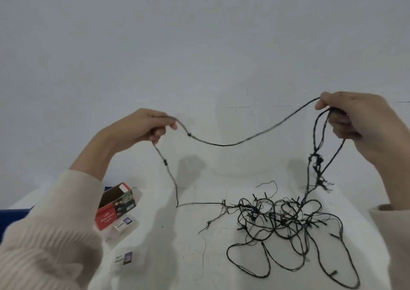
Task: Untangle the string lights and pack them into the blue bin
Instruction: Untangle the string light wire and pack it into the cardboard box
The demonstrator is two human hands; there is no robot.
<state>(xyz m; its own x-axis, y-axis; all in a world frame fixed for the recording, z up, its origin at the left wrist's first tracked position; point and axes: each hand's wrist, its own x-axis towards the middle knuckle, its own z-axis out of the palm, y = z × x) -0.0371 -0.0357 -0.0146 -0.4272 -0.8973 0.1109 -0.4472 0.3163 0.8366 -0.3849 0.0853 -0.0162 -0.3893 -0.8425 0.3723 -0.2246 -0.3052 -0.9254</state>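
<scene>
- L hand [142, 126]: raised above the tabletop [195, 256], thumb & fingers curled and pinching the dark wire of the string lights [253, 211].
- From that pinch one end of the wire drops down to the tabletop, then runs right into the tangle. A small bulb shows on it partway down.
- R hand [357, 119]: raised a bit higher than the L, well apart from it. Its fingers are curled round the wire and also grip a couple of loops that hang below it.
- Between the two hands one stretch of wire sags in a shallow curve – clear of the tabletop, one bulb near the L hand.
- Under the R hand the hanging loops twist into a knotted strand that comes down to the pile.
- Most of the lights lie in a loose black tangle on the white tabletop, centre-right, w/ long loops trailing toward the near edge.
- Red box [113, 207] marked "LED Decorative Lights" lies on the tabletop left of the tangle, its far end open.
- Two small printed cards near it – one [122, 224] just beside the box, one [124, 257] nearer the camera.
- Cream knit sleeves on both arms.
- Blue shape [13, 219] at the far L edge, mostly behind the L sleeve; can't tell what it is.
</scene>
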